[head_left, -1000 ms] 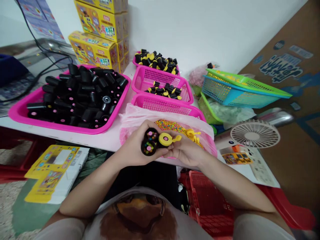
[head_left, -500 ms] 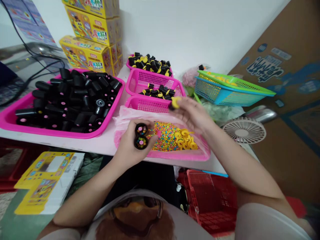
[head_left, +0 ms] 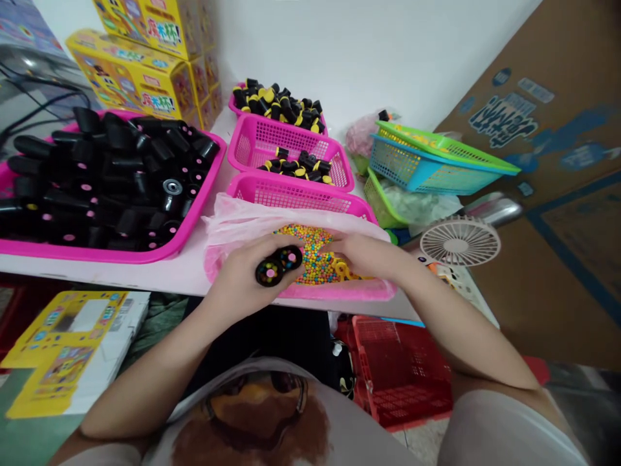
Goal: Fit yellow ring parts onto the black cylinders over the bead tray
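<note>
My left hand (head_left: 237, 275) is closed around a pair of black cylinders (head_left: 269, 273), joined or held side by side. Their round ends face up and show small coloured beads and a pink dot in each. My right hand (head_left: 365, 255) is over the bag-lined pink basket (head_left: 334, 292), its fingers reaching down among loose coloured beads (head_left: 315, 260). These fingers look slightly apart, with nothing visible in them. Close beside them lie yellow ring-shaped pieces (head_left: 342, 269), partly covered by the hand.
On the left stands a pink tray (head_left: 167, 249) heaped with black cylinders. Behind the beads are pink baskets (head_left: 240, 145) with black-and-yellow pieces. Yellow boxes (head_left: 140, 77) are stacked at the back left. To the right are a blue basket (head_left: 412, 171) and a fan (head_left: 458, 243).
My right hand has come down from the pink baskets to the beads, and the yellow-and-black piece no longer shows in it. My left hand has tilted the cylinders. The view has shifted.
</note>
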A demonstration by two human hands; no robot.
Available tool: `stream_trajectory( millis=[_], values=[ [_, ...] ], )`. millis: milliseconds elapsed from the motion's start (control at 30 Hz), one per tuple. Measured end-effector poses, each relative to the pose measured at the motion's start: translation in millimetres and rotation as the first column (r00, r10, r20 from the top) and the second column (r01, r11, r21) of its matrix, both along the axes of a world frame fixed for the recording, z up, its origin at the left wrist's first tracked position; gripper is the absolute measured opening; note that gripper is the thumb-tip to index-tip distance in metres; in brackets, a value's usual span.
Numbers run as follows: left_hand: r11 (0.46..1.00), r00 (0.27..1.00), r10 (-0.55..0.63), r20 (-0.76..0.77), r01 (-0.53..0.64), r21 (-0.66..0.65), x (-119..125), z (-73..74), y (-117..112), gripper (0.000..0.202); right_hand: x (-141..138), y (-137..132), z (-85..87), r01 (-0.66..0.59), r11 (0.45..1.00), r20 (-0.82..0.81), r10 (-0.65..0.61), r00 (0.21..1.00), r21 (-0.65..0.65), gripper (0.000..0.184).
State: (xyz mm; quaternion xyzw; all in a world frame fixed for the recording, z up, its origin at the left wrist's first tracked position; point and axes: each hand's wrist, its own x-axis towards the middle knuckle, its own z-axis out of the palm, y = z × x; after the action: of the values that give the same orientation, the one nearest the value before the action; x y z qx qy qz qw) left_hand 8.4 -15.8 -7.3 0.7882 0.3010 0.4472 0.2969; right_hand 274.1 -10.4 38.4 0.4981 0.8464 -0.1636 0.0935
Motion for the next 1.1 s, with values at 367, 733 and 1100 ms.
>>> stream_trajectory(
  millis=[367, 733, 1100],
  values=[
    [0.988, 0.994, -0.104, 0.021, 0.106, -0.112, -1.6, -0.2, -0.2, 0.032, 9.1, -2.7, -17.0, 0.074, 0.970, 0.113, -0.102, 0.988, 0.232, 0.025],
    [0.884, 0.961, -0.139, 0.241, 0.230, -0.406, 0.8, -6.8, 2.4, 0.085, -63.5, -49.3, -13.2, 0.187, 0.779, -0.629, 0.312, 0.712, 0.598, 0.034],
    [0.890, 0.932, -0.161, 0.324, 0.279, -0.360, -1.1, -2.4, -1.6, 0.080, -62.7, -39.8, -30.5, -0.019, 0.647, -0.397, 0.490, 0.776, 0.762, 0.072]
  ],
)
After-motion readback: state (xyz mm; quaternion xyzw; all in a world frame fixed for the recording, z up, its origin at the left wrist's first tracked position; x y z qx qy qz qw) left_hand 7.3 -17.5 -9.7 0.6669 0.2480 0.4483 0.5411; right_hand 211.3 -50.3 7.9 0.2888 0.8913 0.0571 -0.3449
